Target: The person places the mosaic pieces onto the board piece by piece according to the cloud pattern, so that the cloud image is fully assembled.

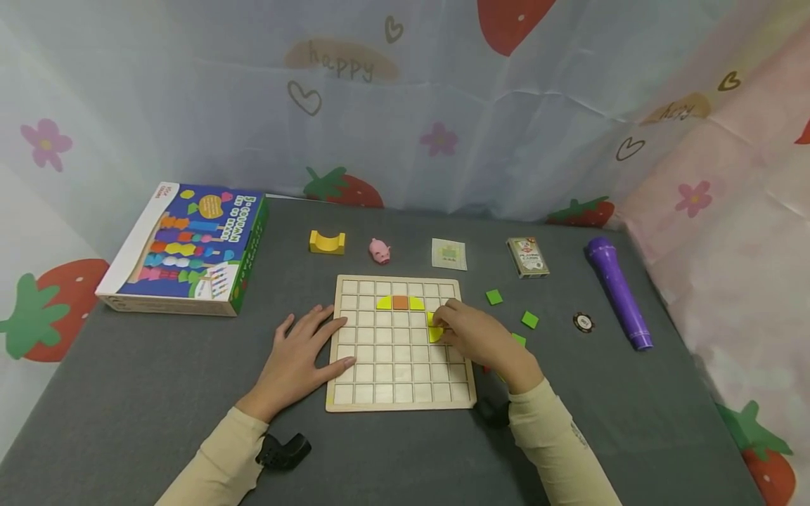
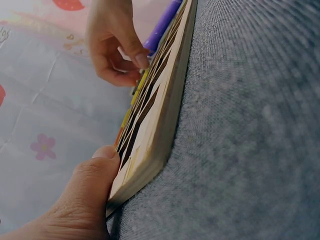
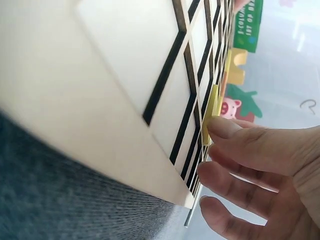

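Observation:
A wooden grid board (image 1: 394, 407) lies on the table. My left hand (image 1: 297, 362) rests at its left edge, fingers spread and straight, the thumb on the rim in the left wrist view. Over the board's right part, my right hand (image 1: 477, 337) pinches a yellow tile (image 3: 210, 112) by thumb and fingers, low against the grid. One end of this yellow piece shows beside the fingertips in the head view. In an upper row sit an orange square tile (image 1: 400, 302) and, on either side, a yellow rounded tile (image 1: 384, 303) and another yellow rounded tile (image 1: 416, 303).
Several green tiles, one a green square (image 1: 494, 297), lie right of the board. Behind it stand a yellow block (image 1: 327, 243), a pink pig (image 1: 380, 251), a patterned card (image 1: 448, 254) and a card box (image 1: 528, 257). A game box (image 1: 190, 246), round chip (image 1: 583, 322) and purple flashlight (image 1: 619, 292) flank these.

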The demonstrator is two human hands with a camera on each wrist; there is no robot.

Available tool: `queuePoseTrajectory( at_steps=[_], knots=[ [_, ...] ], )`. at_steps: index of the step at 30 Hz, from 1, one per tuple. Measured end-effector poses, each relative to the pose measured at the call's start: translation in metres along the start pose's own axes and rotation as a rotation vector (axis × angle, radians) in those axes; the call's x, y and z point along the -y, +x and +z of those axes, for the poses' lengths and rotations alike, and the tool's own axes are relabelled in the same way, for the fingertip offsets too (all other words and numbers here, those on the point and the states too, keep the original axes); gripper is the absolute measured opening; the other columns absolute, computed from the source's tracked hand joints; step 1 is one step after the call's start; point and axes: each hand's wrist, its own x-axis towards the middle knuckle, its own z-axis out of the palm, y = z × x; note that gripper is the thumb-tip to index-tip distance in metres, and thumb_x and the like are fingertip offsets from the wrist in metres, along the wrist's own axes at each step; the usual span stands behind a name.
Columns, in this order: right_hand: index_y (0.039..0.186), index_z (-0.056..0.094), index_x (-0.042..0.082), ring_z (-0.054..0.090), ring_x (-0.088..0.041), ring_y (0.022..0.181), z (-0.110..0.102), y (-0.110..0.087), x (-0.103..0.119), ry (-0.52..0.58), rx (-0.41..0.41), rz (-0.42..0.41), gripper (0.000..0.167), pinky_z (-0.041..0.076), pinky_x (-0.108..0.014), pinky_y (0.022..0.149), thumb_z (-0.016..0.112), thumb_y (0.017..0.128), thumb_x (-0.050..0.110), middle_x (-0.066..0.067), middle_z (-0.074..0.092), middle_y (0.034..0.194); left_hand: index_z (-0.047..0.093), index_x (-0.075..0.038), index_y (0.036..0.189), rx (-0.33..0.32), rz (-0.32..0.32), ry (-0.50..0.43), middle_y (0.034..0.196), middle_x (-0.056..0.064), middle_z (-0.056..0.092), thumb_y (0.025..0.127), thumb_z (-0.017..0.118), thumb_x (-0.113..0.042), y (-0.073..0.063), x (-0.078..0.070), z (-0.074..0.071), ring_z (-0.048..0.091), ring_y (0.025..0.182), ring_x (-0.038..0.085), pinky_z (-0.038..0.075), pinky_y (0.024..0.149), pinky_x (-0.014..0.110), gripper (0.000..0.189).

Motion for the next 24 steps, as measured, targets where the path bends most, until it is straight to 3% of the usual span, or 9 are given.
queuePoseTrajectory(
  at_steps=[10,17,24],
  knots=[
    [0.11,0.064,0.009,0.06,-0.012,0.083,-0.001,0.001,0.004,-0.012,0.025,0.047,0.023,0.051,-0.027,0.072,0.07,0.088,0.01,-0.002,0.06,0.102,0.049,-0.019,0.141,0.008,-0.004,0.004,0.15,0.01,0.038,0.084,0.064,-0.056,0.0,0.0,0.0,0.029,0.142,0.031,0.013,0.109,0.063,0.07],
    [0.107,0.065,0.01,0.058,-0.011,0.079,0.002,0.001,0.004,-0.034,0.006,0.031,0.022,0.05,-0.027,0.07,0.071,0.087,0.009,-0.002,0.061,0.099,0.049,-0.019,0.141,0.015,-0.015,0.002,0.15,0.01,0.039,0.084,0.064,-0.056,0.001,-0.002,-0.001,0.029,0.142,0.03,0.013,0.11,0.063,0.07],
    [0.11,0.063,0.007,0.06,-0.016,0.087,-0.009,-0.008,-0.004,0.013,-0.01,0.06,0.021,0.052,-0.031,0.074,0.067,0.089,0.01,-0.005,0.061,0.102,0.049,-0.019,0.141,0.014,-0.013,0.0,0.15,0.01,0.039,0.084,0.064,-0.056,0.001,-0.002,-0.001,0.028,0.142,0.03,0.012,0.11,0.063,0.07]
  ],
)
